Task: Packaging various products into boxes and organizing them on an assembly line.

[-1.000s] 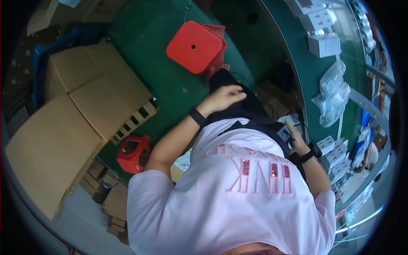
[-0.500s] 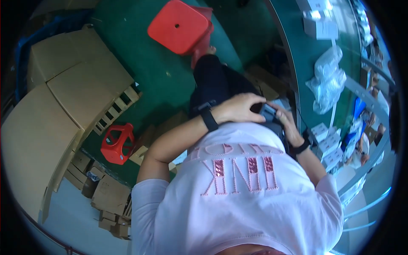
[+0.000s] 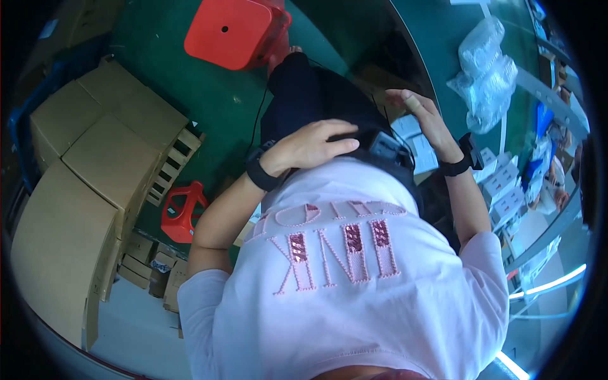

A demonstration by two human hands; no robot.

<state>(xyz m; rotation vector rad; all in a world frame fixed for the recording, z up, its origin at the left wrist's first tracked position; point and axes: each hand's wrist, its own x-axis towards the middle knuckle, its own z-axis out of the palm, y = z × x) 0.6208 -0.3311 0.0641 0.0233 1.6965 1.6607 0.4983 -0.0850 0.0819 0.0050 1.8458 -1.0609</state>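
Note:
My left hand (image 3: 310,147) lies flat at my waist, fingers together and stretched over the black trousers (image 3: 316,101), its fingertips touching a small black device (image 3: 386,147) clipped there. It grips nothing. My right hand (image 3: 421,114) hovers just right of the device, fingers apart and empty, a plaster on one finger. Each wrist carries a black band. My pink shirt (image 3: 354,278) fills the lower middle of the view.
A red stool (image 3: 237,31) stands ahead of my knees, and a smaller red stool (image 3: 180,212) is on the green floor to my left. Cardboard boxes (image 3: 95,164) are stacked at left. The green table (image 3: 443,38) at right holds clear plastic bags (image 3: 487,69) and small white boxes (image 3: 500,190).
My left hand swung in from my thigh to the device at my waist. My right hand met it there, then lifted away toward the table with fingers spread.

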